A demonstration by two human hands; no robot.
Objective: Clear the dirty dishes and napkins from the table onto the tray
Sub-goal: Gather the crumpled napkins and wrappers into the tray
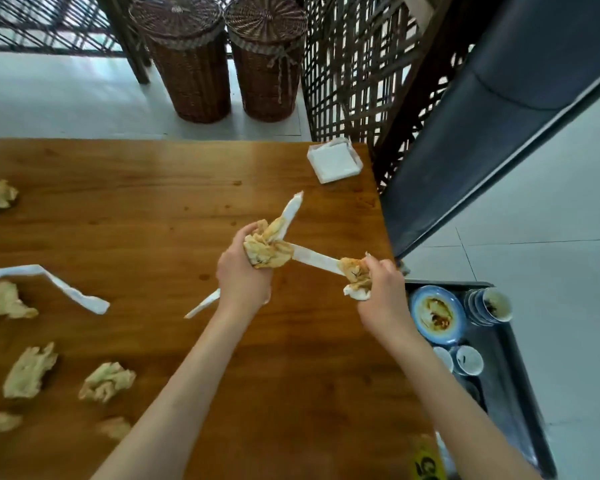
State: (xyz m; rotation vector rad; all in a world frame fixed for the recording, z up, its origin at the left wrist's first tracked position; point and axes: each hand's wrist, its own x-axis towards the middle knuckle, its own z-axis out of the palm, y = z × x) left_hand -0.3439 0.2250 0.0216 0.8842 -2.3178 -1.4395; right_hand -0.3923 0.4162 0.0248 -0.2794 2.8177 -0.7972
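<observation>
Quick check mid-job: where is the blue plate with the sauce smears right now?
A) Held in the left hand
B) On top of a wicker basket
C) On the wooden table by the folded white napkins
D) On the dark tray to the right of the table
D: the blue plate lies flat on the dark tray beside the stacked cups, past the table's right edge, while both hands grip crumpled napkins.

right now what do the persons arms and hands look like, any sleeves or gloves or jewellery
Both arms are bare along all that shows of them, with no sleeve in view. The left hand and the right hand wear no gloves. No ring, watch or bracelet shows on the fingers or wrists, and no markings are visible.
</observation>
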